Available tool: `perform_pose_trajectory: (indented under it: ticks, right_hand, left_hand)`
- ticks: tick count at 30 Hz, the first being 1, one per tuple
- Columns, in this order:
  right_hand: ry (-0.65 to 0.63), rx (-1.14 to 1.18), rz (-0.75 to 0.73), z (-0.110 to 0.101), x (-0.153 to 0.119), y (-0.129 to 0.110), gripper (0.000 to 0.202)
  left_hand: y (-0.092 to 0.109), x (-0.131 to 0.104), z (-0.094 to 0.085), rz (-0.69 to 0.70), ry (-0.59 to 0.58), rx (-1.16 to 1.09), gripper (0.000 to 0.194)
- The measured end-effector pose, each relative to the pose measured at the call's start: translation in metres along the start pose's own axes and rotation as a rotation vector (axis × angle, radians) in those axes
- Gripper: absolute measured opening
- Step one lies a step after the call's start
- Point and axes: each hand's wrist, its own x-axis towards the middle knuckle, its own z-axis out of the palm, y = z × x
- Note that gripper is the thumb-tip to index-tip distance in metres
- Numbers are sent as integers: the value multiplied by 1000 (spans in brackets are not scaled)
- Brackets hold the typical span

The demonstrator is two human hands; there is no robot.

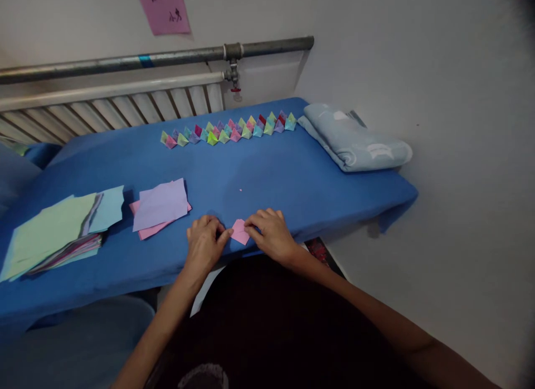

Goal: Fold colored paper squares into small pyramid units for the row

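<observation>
A small pink folded paper (239, 233) lies on the blue cloth near its front edge, between my two hands. My left hand (205, 237) pinches the paper's left corner with thumb and forefinger. On the other side, my right hand (270, 231) has its fingers closed at the right corner. The paper has creased flaps and a point toward me. To the left are a purple sheet (162, 204) and a pink sheet (154, 231) beneath it. Several small folded paper pieces (234, 135) in many colours stand in rows toward the back.
A thick stack of coloured paper (54, 227) lies at the far left. At the back right sits a folded light-blue blanket (355, 138). Behind the blue-covered bed (267, 171) run a radiator (137, 107) and a metal pipe (184, 56). A wall rises on the right.
</observation>
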Motion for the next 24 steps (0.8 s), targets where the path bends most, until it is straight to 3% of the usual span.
perform_pose_trajectory:
  ticks: [8,13,15,18,24]
  right_hand:
    - [-42,87,108,-8,5,2,11]
    - [-38,77,90,-9,5,3,11]
    - [-37,55,85,-8,5,3,11]
    - [-43,48,79,-8,4,4,12]
    - [-16,96,83,-8,4,4,12]
  left_hand:
    - [-5,4,-8,-22,-75,5,22]
    - [4,18,-8,128,-72,59,16]
    - [9,27,-6,161,-129,57,18]
    - [14,39,-2,102,-220,28,20]
    - [-1,51,-9,35,-378,-96,13]
